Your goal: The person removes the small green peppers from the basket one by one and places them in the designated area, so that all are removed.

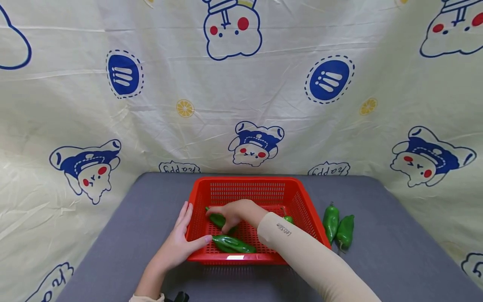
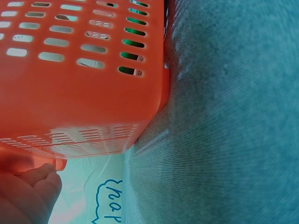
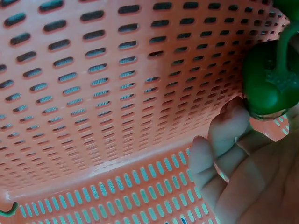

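Inside the red plastic basket (image 1: 247, 180), my right hand (image 1: 235, 212) holds a green pepper (image 1: 218, 220) between thumb and fingers. In the right wrist view, that pepper's stem end (image 3: 268, 91) shows beside my curled fingertips. A second glossy green pepper (image 1: 234, 244) lies along the basket's front wall. My left hand (image 1: 175, 245) rests on the basket's front left corner, its fingers straight along the outer left side and its thumb reaching over the rim toward the second pepper. The left wrist view catches those fingers (image 2: 44, 182) against the basket's rim.
Two more green peppers (image 1: 331, 220) lie side by side on the grey tabletop (image 1: 366, 268), right of the basket. Part of another green pepper (image 1: 288, 219) shows inside the basket behind my right sleeve. A printed cloth (image 1: 211, 84) hangs behind the table.
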A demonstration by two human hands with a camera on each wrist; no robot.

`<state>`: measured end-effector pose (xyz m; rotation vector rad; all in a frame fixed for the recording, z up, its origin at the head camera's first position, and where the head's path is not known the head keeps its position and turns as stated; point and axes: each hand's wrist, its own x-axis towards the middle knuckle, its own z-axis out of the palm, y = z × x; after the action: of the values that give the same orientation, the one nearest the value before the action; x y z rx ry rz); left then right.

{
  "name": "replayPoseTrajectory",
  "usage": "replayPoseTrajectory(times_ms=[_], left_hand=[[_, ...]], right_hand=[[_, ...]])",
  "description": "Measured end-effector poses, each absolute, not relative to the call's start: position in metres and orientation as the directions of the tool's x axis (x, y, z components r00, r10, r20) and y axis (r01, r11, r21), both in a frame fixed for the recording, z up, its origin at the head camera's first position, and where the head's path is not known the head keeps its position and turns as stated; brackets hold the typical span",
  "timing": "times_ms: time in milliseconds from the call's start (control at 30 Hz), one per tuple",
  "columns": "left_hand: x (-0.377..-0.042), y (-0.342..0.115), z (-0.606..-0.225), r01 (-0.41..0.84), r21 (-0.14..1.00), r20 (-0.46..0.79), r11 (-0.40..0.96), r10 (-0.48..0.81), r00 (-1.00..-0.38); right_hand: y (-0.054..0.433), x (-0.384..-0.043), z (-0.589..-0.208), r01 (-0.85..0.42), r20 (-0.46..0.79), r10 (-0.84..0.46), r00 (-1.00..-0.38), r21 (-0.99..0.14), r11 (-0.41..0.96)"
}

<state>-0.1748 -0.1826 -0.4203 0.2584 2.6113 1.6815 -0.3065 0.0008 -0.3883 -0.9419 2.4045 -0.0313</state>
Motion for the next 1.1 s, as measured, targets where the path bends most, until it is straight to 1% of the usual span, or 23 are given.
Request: replayPoseTrajectory(times_ms=[200, 333, 467, 700, 833, 1100], left_hand=[[-0.174, -0.182, -0.421, 0.122, 0.912, 0.066, 0.391, 0.151, -0.986], [-0.174, -0.182, -0.421, 0.115, 0.919, 0.063, 0.377, 0.149, -0.987], [-0.175, -0.183, -0.422, 0.119, 0.920, 0.068, 0.373, 0.147, -0.987], [-0.175, -0.182, -0.421, 0.126, 0.915, 0.076, 0.383, 0.145, -0.987], [-0.175, -0.182, -0.420, 0.127, 0.916, 0.075, 0.380, 0.150, -0.986], [-0.175, -0.182, -0.420, 0.133, 0.915, 0.080, 0.380, 0.152, -0.985]], right_hand=[[0.003, -0.303, -0.389, -0.603, -0.491, -0.606, -0.626, -0.187, 0.775], [0.008, -0.304, -0.386, -0.578, -0.492, -0.590, -0.640, -0.198, 0.792], [0.015, -0.306, -0.377, -0.580, -0.463, -0.615, -0.638, -0.235, 0.780], [0.040, -0.314, -0.349, -0.554, -0.375, -0.655, -0.656, -0.351, 0.755], [0.058, -0.313, -0.335, -0.523, -0.328, -0.655, -0.681, -0.407, 0.749], [0.096, -0.309, -0.311, -0.495, -0.236, -0.643, -0.728, -0.469, 0.732]])
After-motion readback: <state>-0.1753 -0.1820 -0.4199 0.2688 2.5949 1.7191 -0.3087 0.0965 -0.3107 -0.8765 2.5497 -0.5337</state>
